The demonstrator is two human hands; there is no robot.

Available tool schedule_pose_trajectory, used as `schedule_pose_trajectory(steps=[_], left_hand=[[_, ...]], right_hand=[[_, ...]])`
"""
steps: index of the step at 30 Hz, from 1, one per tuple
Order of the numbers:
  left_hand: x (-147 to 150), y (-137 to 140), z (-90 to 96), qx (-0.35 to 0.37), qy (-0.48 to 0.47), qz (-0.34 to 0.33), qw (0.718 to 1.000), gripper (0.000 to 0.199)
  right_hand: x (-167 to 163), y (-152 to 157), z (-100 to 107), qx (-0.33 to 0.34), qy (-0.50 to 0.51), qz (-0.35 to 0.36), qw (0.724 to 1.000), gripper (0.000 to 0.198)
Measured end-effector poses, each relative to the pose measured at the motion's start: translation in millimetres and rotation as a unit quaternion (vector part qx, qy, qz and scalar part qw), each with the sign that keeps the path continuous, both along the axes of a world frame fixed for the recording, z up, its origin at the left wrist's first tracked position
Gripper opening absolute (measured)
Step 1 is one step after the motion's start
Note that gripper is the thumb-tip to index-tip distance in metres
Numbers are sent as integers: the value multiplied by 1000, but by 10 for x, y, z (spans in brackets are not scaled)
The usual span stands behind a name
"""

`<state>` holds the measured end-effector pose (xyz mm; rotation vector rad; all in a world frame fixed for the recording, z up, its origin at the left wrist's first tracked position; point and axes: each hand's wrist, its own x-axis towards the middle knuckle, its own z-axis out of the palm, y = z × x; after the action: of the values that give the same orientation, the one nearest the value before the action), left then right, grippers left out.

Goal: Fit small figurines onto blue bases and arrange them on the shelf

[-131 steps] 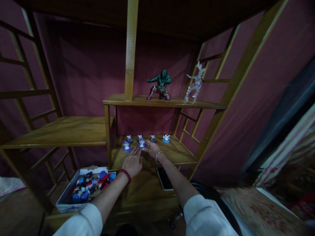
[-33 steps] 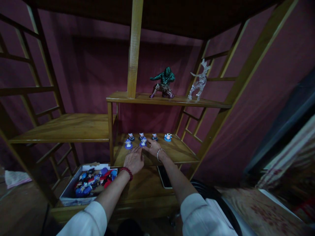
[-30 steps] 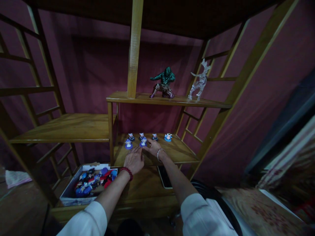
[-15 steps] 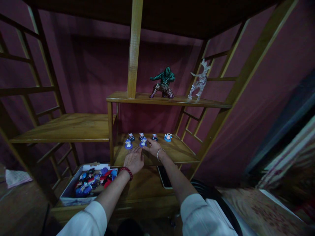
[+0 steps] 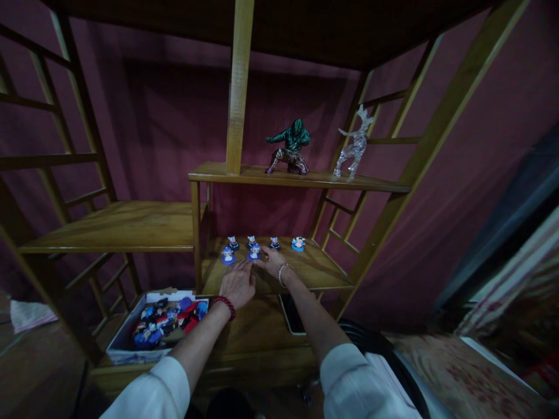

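Purple figurine (image 5: 254, 252): upright on lower shelf (image 5: 314, 272), near row, right of the 2.
Right hand (image 5: 273, 263): fingers bent narrow around its right and near sides, apparently touching; can't tell if gripped.
Left hand (image 5: 238, 285): palm down, fingertips at or just beside its base; can't tell if holding.
Why 2 hands: small base, so fingers from 2 sides probably steady it and limit tipping.
Near left: matching purple twin (image 5: 227, 255), upright.
Far row: 3 dark-based figurines (image 5: 251, 241), then 1 blue-based figurine (image 5: 297, 244) at right, all apart.
Spacing: near 2 stand roughly in front of far-left 2; looks deliberate, keeps bases clear.
White box (image 5: 131, 358): open, near left on bottom board (image 5: 244, 334); jumbled figurines (image 5: 163, 320) inside, red/blue/black/purple. Likely loose storage, hence no order.
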<state>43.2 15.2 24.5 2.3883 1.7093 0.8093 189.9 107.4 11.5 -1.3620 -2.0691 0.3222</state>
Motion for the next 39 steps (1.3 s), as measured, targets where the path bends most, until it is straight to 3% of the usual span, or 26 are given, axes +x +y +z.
schedule_pose_trajectory(steps=[10, 25, 39], left_hand=[[-10, 12, -6, 7, -1, -4, 1000, 41], [-4, -32, 40, 4, -15, -2, 1000, 39], [-13, 2, -26, 36, -14, -3, 999, 37]], right_hand=[[15, 40, -33, -33, 19, 4, 999, 39], [16, 38, -38, -22, 47, 19, 998, 35], [8, -14, -5, -18, 43, 19, 999, 34]])
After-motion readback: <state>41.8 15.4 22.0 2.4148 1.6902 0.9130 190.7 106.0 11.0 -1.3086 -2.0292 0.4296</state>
